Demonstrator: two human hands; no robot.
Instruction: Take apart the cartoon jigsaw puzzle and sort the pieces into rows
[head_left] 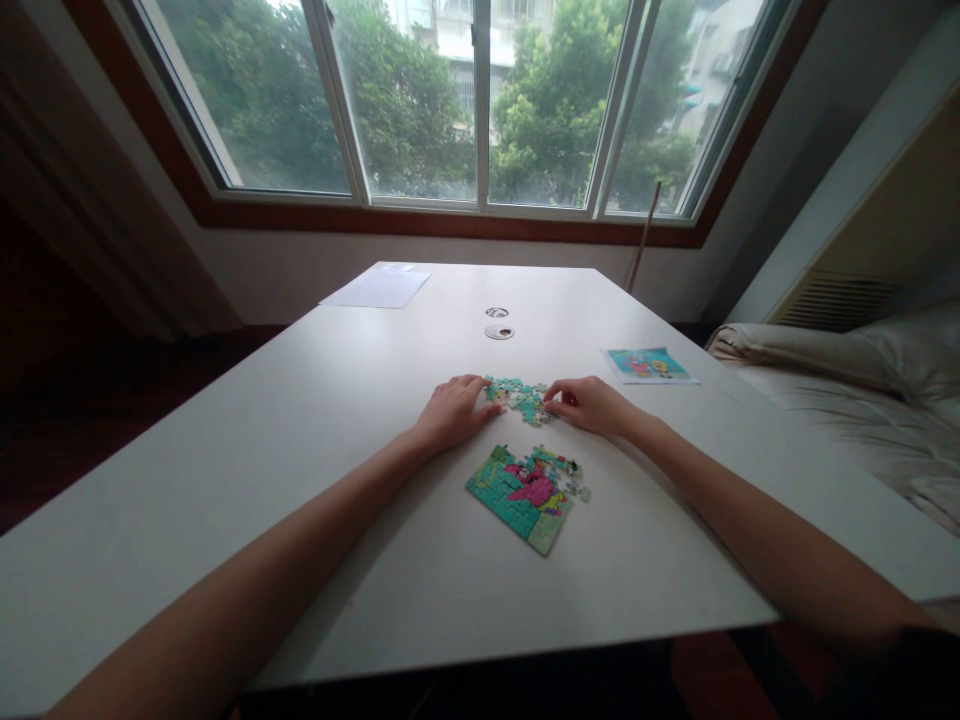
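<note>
A partly built puzzle lies flat on the white worktop, just short of the middle and nearest the person. Judging by its outline, a good block is joined: the teal ground and a pink figure read clearly, and the left and near edges look straight. The edge at about 2 o'clock is ragged, with a few bits hanging off it, so that corner is not closed.

At 12 o'clock from the puzzle sits a small heap of loose pieces, teal and pale, unsorted. This heap is what is left to fit.

The left hand rests at the heap's 9 o'clock side, fingers curled and touching the pieces; whether it pinches one I cannot tell. The right hand is at the heap's 3 o'clock side, thumb and forefinger drawn together at the heap's edge, seemingly on a piece, though too small to be sure.

A printed picture lies at 2 o'clock, well apart. A paper sheet lies at the far left.
</note>
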